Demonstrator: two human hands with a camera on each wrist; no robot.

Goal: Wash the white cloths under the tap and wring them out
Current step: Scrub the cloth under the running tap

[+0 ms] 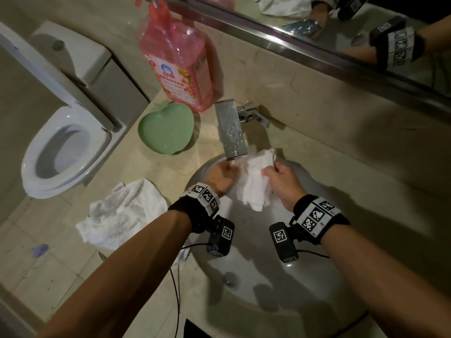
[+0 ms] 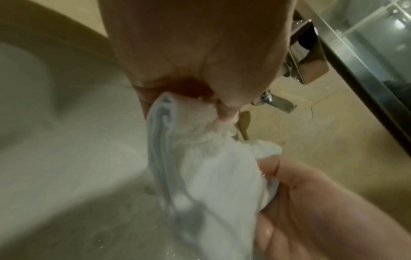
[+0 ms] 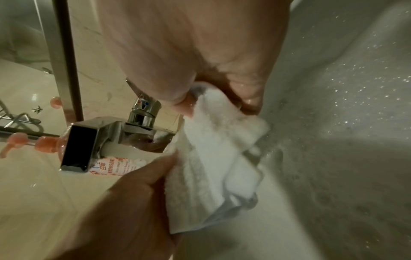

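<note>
Both hands hold one wet white cloth (image 1: 256, 185) over the sink (image 1: 280, 296), just below the spout of the chrome tap (image 1: 231, 129). My left hand (image 1: 227, 174) pinches the cloth's upper left edge, and in the left wrist view its fingers (image 2: 224, 112) gather the cloth (image 2: 211, 168) into a bunch. My right hand (image 1: 271, 170) grips the upper right edge, where thumb and fingers (image 3: 189, 105) pinch a fold of the cloth (image 3: 211, 167). A second white cloth (image 1: 122, 213) lies crumpled on the counter to the left of the basin.
A pink soap bottle (image 1: 175, 57) and a green apple-shaped dish (image 1: 166, 129) stand on the counter left of the tap. A toilet (image 1: 61, 152) is at the far left. A mirror (image 1: 366, 25) runs along the back wall. Droplets speckle the basin wall (image 3: 344, 105).
</note>
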